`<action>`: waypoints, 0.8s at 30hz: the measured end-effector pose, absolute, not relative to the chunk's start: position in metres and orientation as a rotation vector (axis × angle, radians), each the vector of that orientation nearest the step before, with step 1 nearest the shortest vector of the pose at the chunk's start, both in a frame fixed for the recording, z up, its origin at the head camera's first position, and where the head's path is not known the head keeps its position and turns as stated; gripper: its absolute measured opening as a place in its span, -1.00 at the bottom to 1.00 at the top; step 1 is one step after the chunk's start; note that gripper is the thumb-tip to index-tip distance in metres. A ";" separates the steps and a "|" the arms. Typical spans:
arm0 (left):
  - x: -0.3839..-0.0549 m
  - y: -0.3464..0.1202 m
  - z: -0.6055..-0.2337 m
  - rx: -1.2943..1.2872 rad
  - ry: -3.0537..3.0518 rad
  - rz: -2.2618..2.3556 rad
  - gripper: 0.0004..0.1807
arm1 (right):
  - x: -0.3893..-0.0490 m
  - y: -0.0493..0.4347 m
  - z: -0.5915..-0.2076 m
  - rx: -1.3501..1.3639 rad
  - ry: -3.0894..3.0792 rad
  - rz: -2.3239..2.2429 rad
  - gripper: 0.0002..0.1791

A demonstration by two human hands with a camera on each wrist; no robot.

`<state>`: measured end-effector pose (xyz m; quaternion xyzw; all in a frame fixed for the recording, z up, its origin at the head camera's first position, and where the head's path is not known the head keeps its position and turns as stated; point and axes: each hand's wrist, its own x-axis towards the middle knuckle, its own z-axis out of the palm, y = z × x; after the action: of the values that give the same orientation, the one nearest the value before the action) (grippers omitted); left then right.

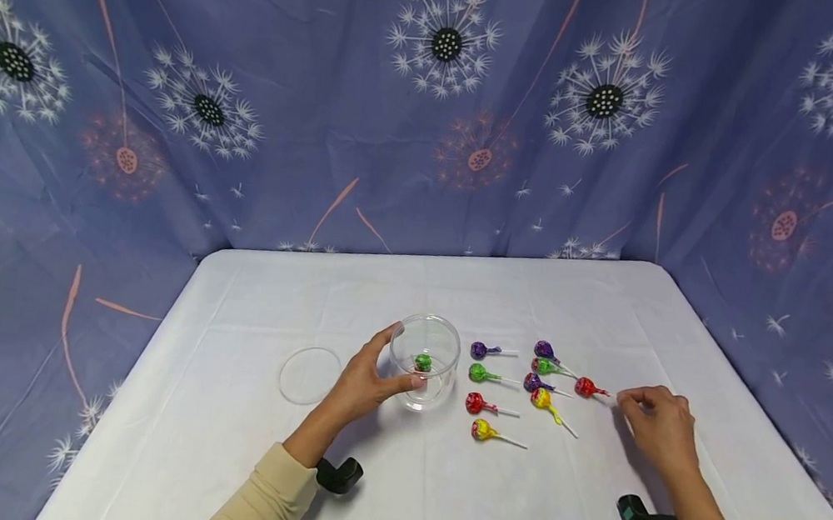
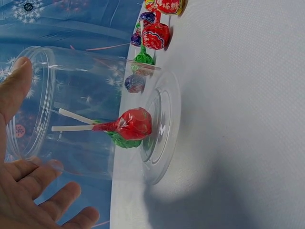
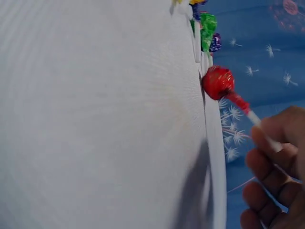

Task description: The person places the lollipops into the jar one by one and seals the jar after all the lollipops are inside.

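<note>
My left hand (image 1: 363, 383) grips a clear plastic jar (image 1: 442, 384) near its rim, thumb on one side and fingers on the other. The jar is uncovered; the left wrist view shows a red lollipop (image 2: 135, 124) and a green lollipop (image 2: 125, 140) inside, sticks towards the mouth. On the right, my right hand (image 1: 660, 426) pinches the white stick of another red lollipop (image 3: 218, 83) between thumb and fingertips. Its wrapped head (image 1: 585, 387) is close to the tabletop; I cannot tell whether it touches.
Beside the jar lie a purple (image 1: 479, 350), a green (image 1: 478, 372), a red (image 1: 475, 403) and a yellow lollipop (image 1: 481, 430) in a column. Further right is a looser group with a yellow lollipop (image 1: 541, 398). A clear round lid (image 1: 285, 375) lies left on the white tablecloth (image 1: 483, 509).
</note>
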<state>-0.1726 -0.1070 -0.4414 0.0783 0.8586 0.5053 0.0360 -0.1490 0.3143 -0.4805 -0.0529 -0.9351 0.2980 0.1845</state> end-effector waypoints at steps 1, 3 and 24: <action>-0.173 -0.107 -0.441 0.242 2.637 1.553 0.00 | -0.150 0.312 -0.478 -0.155 -2.627 0.848 -0.76; -0.172 -0.107 -0.441 0.247 2.633 1.557 0.01 | -0.151 0.307 -0.472 -0.164 -2.609 0.858 -0.74; -0.171 -0.109 -0.440 0.291 2.636 1.566 0.02 | -0.175 0.219 -0.411 -0.082 -2.459 1.130 -0.75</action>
<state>-0.1706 -0.1085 -0.4401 0.0944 0.8555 0.5082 0.0307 -0.1749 0.2194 -0.4112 -0.0297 -0.8869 0.4076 0.2154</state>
